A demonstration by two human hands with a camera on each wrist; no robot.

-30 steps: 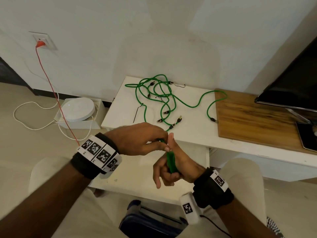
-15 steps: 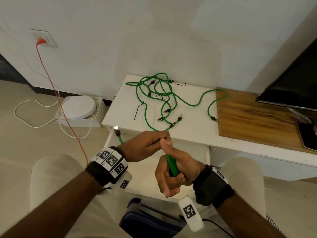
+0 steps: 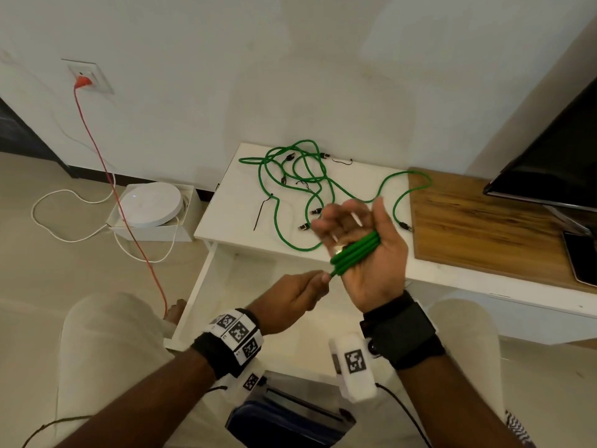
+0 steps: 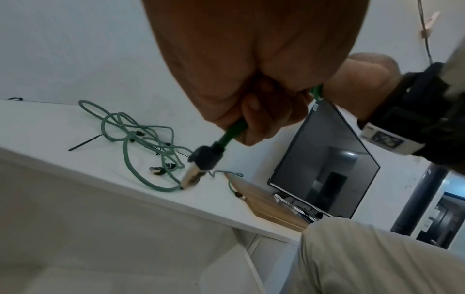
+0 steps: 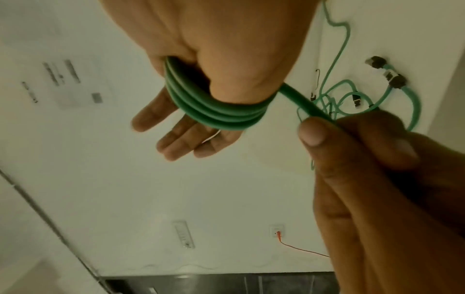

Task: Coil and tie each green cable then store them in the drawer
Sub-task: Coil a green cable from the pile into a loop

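Since the earlier frame the right hand (image 3: 365,250) has risen and turned palm-up with its fingers spread, and the left hand (image 3: 298,294) has dropped below it, drawing the free end of the green cable (image 3: 353,252) down and to the left.

1. Left hand: nearest the body. Thumb and fingers pinch the cable tail just short of its plug (image 4: 198,167), which hangs free below the fist in the left wrist view.
2. Right hand: just beyond the left, fingers straight and apart. Three turns of cable lie side by side across the palm; the right wrist view shows them wrapped round the hand. The turns run diagonally, from low-left to high-right in the head view.
3. Governing relation: the tail leaves the wrap at its lower-left edge and runs straight to the left hand, which lies down and left of the coil. The next turn, as judged, must pass round the right hand from that side.
4. Tabletop (image 3: 226,215): beyond both hands, a loose tangle of cables (image 3: 300,176). At least six plugs show there; the number of cables cannot be told.
5. Ties: two thin black ties show, one at the left (image 3: 261,211) and one at the far edge (image 3: 342,161).
6. Drawer (image 3: 193,295): open beneath the tabletop, no coil visible in it
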